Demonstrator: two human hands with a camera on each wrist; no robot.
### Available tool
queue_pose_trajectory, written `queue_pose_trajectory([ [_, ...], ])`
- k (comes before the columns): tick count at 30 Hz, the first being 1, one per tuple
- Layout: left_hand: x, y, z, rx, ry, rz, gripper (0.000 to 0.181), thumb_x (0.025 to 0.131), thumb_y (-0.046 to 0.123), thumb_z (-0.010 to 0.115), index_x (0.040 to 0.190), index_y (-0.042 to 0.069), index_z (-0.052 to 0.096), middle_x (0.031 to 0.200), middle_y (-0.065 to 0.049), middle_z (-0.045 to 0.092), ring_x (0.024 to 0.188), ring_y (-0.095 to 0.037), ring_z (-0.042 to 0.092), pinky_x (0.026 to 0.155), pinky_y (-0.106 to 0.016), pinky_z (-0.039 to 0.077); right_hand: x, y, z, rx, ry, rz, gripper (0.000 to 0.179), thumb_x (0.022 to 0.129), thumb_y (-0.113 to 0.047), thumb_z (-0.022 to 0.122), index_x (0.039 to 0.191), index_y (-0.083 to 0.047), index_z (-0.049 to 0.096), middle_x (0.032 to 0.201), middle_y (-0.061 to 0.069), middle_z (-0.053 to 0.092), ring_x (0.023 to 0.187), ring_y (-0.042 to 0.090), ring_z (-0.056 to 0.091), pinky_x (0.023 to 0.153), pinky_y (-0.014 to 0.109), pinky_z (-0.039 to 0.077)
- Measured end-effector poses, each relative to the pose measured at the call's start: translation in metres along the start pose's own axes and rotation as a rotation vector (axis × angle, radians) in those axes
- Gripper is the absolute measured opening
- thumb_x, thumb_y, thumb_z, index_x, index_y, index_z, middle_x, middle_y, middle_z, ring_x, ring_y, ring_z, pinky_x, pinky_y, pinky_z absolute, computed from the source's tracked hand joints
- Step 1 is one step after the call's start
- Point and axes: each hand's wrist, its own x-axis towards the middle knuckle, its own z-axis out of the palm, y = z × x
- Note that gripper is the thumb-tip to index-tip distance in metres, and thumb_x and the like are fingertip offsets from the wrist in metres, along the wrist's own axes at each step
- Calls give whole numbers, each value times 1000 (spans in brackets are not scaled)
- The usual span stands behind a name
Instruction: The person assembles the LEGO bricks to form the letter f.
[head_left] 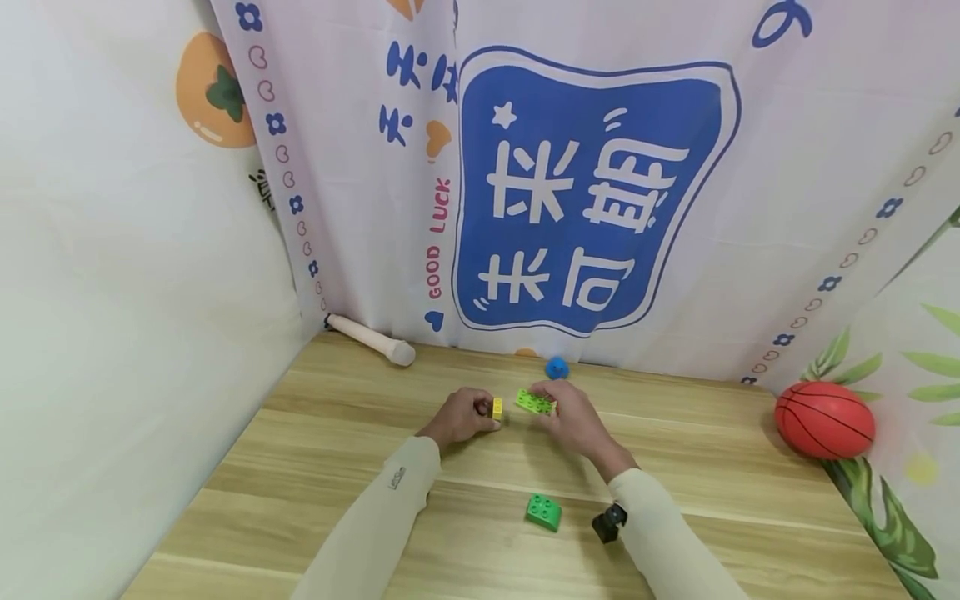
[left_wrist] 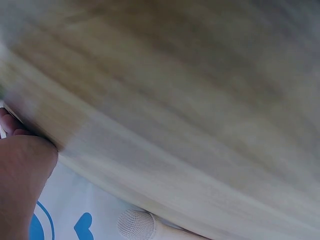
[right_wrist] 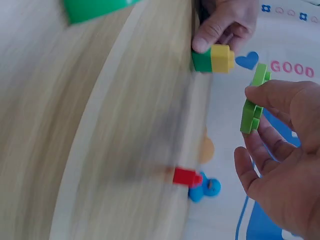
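Observation:
My left hand (head_left: 463, 417) holds a small stack of toy building blocks low over the wooden table. A yellow block (right_wrist: 220, 58) sits on a green block (right_wrist: 202, 62), with the thumb pressing the green one. To its right, my right hand (head_left: 576, 421) pinches a flat lime-green building block (head_left: 534, 402) between thumb and fingers, its studs facing up. The two sets of blocks are a short gap apart. In the right wrist view a red block (right_wrist: 185, 176) stands on the table below that hand. Only the edge of my left hand (left_wrist: 25, 172) shows in the left wrist view.
Nearer me lies a green block (head_left: 543, 512) with a sloped side. A blue toy (head_left: 557, 368) stands at the table's back edge. A white microphone (head_left: 371, 339) lies at the back left, and a red basketball (head_left: 825, 419) sits at the right. Printed cloth hangs behind.

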Motion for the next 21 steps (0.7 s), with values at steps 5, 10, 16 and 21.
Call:
queue_pose_trajectory([
  [5, 0, 0, -1, 6, -1, 8, 19, 90, 10, 88, 105, 7, 77, 92, -2, 65, 85, -13, 55, 79, -28, 47, 13, -9, 17, 45, -34, -5, 39, 94, 0, 79, 131, -6, 72, 131, 14, 73, 118, 33, 70, 104, 54, 56],
  [10, -3, 2, 0, 18, -10, 14, 15, 92, 11, 86, 102, 7, 75, 89, -3, 65, 82, -14, 54, 76, -27, 46, 21, -13, 29, 59, -46, 6, 34, 95, -1, 78, 128, -6, 72, 129, 13, 73, 118, 32, 69, 104, 53, 56],
  [16, -3, 3, -1, 26, -19, 24, 16, 93, 12, 85, 104, 6, 74, 90, -3, 65, 82, -14, 54, 75, -27, 45, 23, -13, 32, 45, -58, -6, 32, 93, 1, 80, 123, -8, 76, 126, 11, 74, 117, 31, 70, 105, 53, 56],
  [21, -3, 3, -2, 26, -12, 18, 19, 92, 12, 86, 107, 5, 76, 94, -5, 69, 85, -14, 56, 79, -28, 48, 27, -14, 32, 18, -67, -37, 34, 92, -1, 81, 125, -8, 77, 129, 11, 75, 123, 32, 69, 109, 53, 54],
])
